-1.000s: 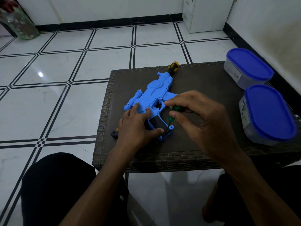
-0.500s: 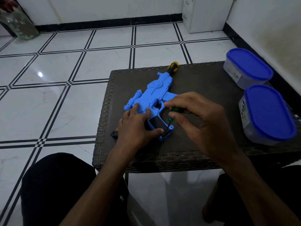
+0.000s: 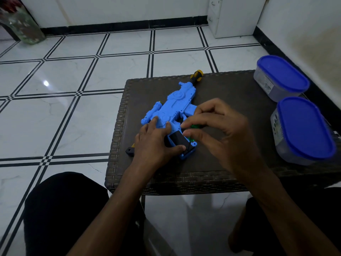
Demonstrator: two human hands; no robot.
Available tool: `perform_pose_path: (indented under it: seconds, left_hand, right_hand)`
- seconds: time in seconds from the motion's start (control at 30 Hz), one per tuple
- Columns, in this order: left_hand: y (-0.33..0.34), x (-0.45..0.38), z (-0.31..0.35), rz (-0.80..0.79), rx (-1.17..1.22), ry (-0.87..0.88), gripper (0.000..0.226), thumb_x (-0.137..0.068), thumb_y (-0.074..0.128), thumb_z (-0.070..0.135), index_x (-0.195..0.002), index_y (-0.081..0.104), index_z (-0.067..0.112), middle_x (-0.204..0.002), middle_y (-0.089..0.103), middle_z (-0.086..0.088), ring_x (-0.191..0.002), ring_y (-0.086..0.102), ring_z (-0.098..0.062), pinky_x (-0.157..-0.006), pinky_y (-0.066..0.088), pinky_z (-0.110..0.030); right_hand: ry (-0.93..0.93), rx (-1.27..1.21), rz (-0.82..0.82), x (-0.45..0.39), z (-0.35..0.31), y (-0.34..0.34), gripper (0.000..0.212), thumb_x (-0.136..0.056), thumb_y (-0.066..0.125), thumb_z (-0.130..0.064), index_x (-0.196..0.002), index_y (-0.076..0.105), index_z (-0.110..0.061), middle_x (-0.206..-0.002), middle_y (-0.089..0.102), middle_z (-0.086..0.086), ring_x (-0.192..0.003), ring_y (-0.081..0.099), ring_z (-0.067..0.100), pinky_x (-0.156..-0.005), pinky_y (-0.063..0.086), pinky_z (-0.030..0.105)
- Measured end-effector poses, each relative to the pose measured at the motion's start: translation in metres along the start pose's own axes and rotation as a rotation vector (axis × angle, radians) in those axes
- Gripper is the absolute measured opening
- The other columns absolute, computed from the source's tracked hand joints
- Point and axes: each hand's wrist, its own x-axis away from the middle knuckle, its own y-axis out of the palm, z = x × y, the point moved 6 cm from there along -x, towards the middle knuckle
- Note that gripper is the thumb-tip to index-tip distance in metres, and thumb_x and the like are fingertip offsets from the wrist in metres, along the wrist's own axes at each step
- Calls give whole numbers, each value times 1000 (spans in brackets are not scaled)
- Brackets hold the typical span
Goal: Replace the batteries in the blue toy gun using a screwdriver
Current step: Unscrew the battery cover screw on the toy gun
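Note:
The blue toy gun (image 3: 175,106) lies flat on a dark woven table (image 3: 230,100), its yellow-and-black muzzle pointing away from me. My left hand (image 3: 155,143) presses down on the gun's body, thumb against the black battery cover (image 3: 178,140) on the grip. My right hand (image 3: 219,132) pinches a small green-handled screwdriver (image 3: 195,126) upright over the grip; most of the tool is hidden by my fingers.
Two clear containers with blue lids (image 3: 281,78) (image 3: 304,128) stand at the table's right side, near a wall. A small black-and-yellow part (image 3: 130,150) pokes out at the table's left edge under my left wrist. White tiled floor (image 3: 73,108) surrounds the table; my knees are below.
Almost nothing differs. My right fingers shift slightly around the green screwdriver handle; the left hand and the gun stay where they were.

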Motion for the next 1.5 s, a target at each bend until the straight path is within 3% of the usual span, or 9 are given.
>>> perform_pose_path:
  seconds: [0.3, 0.4, 0.5, 0.67, 0.8, 0.9, 1.3, 1.4, 1.5]
  left_hand:
    - [1, -1, -1, -2, 8, 22, 76, -73, 66, 62, -140, 47, 30, -162, 9, -10, -148, 9, -31, -116, 19, -53]
    - [1, -2, -2, 3, 17, 22, 70, -72, 65, 63, -132, 55, 29, -162, 12, -11, -148, 9, -31, -116, 20, -54]
    - [1, -2, -1, -5, -24, 11, 74, -74, 66, 64, -140, 47, 36, -162, 8, -8, -147, 10, -32, -117, 19, -52]
    - [0, -1, 0, 0, -30, 7, 83, -75, 67, 63, -146, 37, 33, -162, 8, -8, -147, 10, -33, -117, 19, -52]
    - [2, -2, -1, -1, -34, 18, 80, -74, 66, 64, -144, 40, 33, -162, 9, -10, -148, 10, -33, -117, 20, -53]
    - [2, -2, -1, -15, -23, 7, 77, -75, 66, 64, -143, 43, 35, -163, 7, -8, -148, 9, -33, -117, 18, -52]
    - [0, 0, 1, -9, -28, 8, 79, -76, 67, 61, -145, 40, 33, -163, 7, -9, -148, 9, -32, -117, 19, -52]
    - [0, 0, 0, -5, -5, 3, 74, -75, 68, 61, -140, 47, 35, -163, 8, -7, -148, 9, -31, -118, 18, -51]
    - [0, 0, 0, -14, -10, -2, 77, -75, 67, 62, -143, 43, 36, -163, 6, -7, -148, 8, -31, -118, 16, -51]
  right_hand:
    - [4, -31, -83, 4, -4, 4, 23, -87, 68, -2, -110, 70, -5, -115, 68, 3, -112, 63, 10, -94, 52, 30]
    - [12, 21, -42, 3, -2, 2, 23, -83, 76, -19, -104, 74, -11, -109, 60, 5, -102, 62, 15, -87, 51, 32]
    - [6, 12, -12, 2, 0, 0, 18, -83, 76, -11, -100, 74, -11, -99, 60, 5, -90, 63, 17, -77, 52, 35]
    - [69, -40, -10, 6, 1, 2, 30, -88, 67, -3, -118, 66, -6, -110, 70, 1, -105, 66, 8, -89, 55, 29]
    - [11, 13, -29, 6, -1, 2, 25, -88, 70, -9, -113, 70, -6, -116, 65, 5, -111, 62, 11, -91, 52, 28]
    - [9, 71, 1, 4, 1, -1, 26, -84, 74, -20, -109, 73, -10, -106, 59, 5, -99, 61, 15, -84, 52, 31]
    - [30, -62, -24, 1, -2, 4, 20, -86, 68, -2, -106, 70, -4, -116, 65, 5, -110, 63, 14, -88, 54, 32]
    - [29, -17, 9, -1, -2, 1, 19, -84, 74, -17, -101, 73, -7, -105, 58, 6, -95, 61, 14, -81, 52, 29]
    - [28, -34, 23, -2, -1, -1, 17, -83, 76, -13, -98, 73, -5, -96, 60, 6, -86, 62, 15, -77, 54, 31]
